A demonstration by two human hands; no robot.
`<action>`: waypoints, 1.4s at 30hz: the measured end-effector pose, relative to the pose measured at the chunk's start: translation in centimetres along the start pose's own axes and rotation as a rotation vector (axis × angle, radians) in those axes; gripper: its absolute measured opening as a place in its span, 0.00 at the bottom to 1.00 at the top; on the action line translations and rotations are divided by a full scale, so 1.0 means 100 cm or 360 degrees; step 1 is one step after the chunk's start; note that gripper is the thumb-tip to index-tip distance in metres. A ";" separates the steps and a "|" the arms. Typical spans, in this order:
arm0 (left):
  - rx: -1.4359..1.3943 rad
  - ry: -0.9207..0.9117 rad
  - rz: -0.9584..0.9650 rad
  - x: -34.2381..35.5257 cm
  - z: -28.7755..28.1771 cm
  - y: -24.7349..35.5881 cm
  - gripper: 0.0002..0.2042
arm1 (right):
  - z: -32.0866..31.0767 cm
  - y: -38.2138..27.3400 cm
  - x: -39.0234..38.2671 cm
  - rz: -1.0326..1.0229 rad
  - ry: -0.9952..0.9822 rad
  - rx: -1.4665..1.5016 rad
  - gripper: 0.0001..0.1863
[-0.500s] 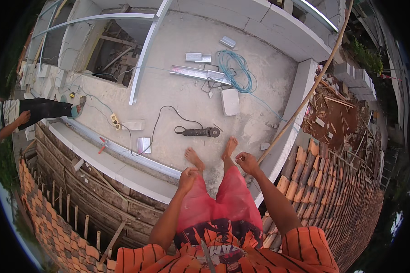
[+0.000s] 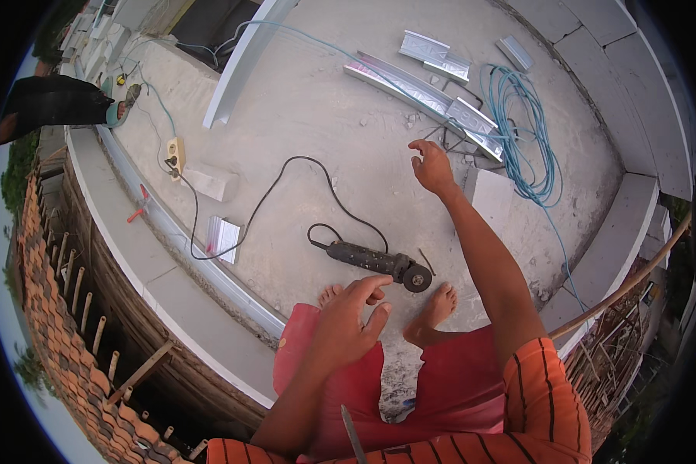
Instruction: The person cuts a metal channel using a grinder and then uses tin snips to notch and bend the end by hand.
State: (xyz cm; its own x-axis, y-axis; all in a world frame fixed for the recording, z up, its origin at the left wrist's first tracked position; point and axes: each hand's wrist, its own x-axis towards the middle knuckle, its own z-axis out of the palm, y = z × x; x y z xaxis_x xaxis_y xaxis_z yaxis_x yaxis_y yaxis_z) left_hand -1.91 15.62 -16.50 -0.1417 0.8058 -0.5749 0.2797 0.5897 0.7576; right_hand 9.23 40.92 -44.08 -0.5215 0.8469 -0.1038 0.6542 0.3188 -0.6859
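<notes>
My left hand (image 2: 349, 319) hovers over my left knee, empty, its fingers curved and the thumb apart. Just beyond it a black angle grinder (image 2: 362, 258) with a cutting disc lies on the concrete floor, near my bare feet. My right hand (image 2: 433, 167) is stretched forward with nothing in it, index finger out and thumb apart. Nearest to that hand are a white block (image 2: 490, 198), thin bent dark rods and a long silver metal channel (image 2: 410, 94). From this view I cannot tell whether it touches any of them.
A coil of blue cable (image 2: 527, 139) lies at the right. The grinder's black cord runs to a socket strip (image 2: 175, 155). Metal offcuts (image 2: 224, 240), a small white block (image 2: 210, 182) and a red-handled tool (image 2: 138, 204) lie left. Another person's foot (image 2: 121, 110) stands far left; low block walls edge the floor.
I have bent down closer to the floor. My right hand has reached forward toward the metal channel; my left has moved nearer the grinder, its fingers opening.
</notes>
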 end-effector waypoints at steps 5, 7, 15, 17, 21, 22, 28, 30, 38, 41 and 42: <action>0.0385 0.0118 0.0089 0.012 -0.027 0.004 0.22 | 0.041 0.024 0.116 -0.0328 0.0610 -0.0358 0.21; 0.0602 0.0052 0.0269 0.009 -0.027 0.014 0.24 | 0.052 0.035 0.137 -0.0237 0.0456 -0.0457 0.20; 0.0898 -0.0015 0.0626 -0.003 -0.012 0.026 0.24 | 0.001 -0.009 0.145 -0.0135 -0.0040 -0.0033 0.22; 0.0800 -0.0070 0.0709 -0.003 -0.002 0.016 0.24 | -0.034 -0.044 0.132 0.0063 -0.0034 0.0089 0.28; 0.0644 -0.0216 0.0838 -0.027 0.000 -0.004 0.25 | -0.065 -0.079 0.128 0.0111 -0.0307 0.0429 0.38; 0.0668 -0.0237 0.0895 -0.029 -0.002 -0.005 0.25 | -0.069 -0.085 0.126 0.0072 -0.0368 0.0471 0.41; 0.0575 -0.0335 0.0820 -0.045 -0.025 -0.010 0.26 | -0.061 -0.146 0.094 -0.0527 -0.0334 0.0693 0.47; 0.0473 -0.0329 0.0850 -0.030 -0.055 -0.038 0.30 | -0.063 -0.158 0.079 -0.0723 -0.0261 0.0725 0.42; 0.0022 0.1244 0.0643 0.036 -0.091 -0.147 0.55 | -0.006 -0.292 -0.005 -0.1192 0.0048 0.1457 0.30; 0.0250 0.1446 0.1103 0.069 -0.094 -0.134 0.55 | 0.001 -0.310 -0.042 -0.1013 -0.0146 0.1926 0.28; 0.0053 0.1428 0.0976 0.069 -0.094 -0.131 0.53 | 0.008 -0.312 -0.048 -0.0996 -0.0129 0.1967 0.31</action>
State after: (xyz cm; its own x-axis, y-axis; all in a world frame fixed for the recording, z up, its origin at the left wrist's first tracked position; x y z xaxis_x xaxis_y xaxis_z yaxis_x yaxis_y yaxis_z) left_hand -15.46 13.98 -27.53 -0.6073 0.7161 0.3440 0.5633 0.0827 0.8221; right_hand -9.12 26.60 -22.72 -0.6027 0.6640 0.4425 -0.5797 0.0167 -0.8146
